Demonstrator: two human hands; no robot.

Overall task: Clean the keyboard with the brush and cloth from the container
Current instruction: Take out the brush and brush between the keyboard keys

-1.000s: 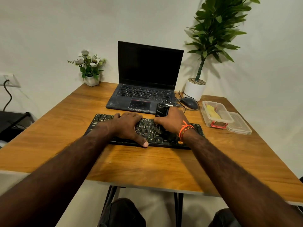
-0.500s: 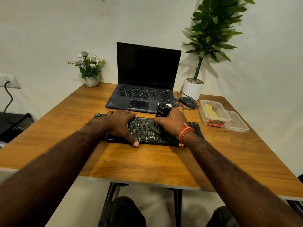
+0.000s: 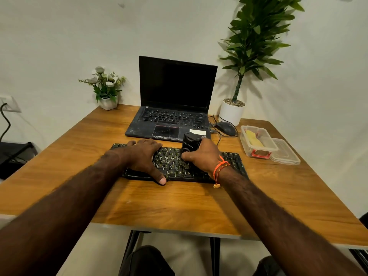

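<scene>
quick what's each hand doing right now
Left hand: open, resting flat on the left part of the keyboard.
Right hand: closed around the black brush, bristles down on the keys.

A flat black rectangular keyboard with yellow-lit key legends [image 3: 175,166] lies on the wooden table, its long side across the view, just in front of the laptop. A stubby black plastic brush with a printed logo [image 3: 190,145] stands upright on its right-centre keys; its bristles seem to touch the keys, though blur hides them. To the right, well apart, sits a clear plastic rectangular container [image 3: 258,141], open, holding a folded yellow cloth [image 3: 254,141].
</scene>
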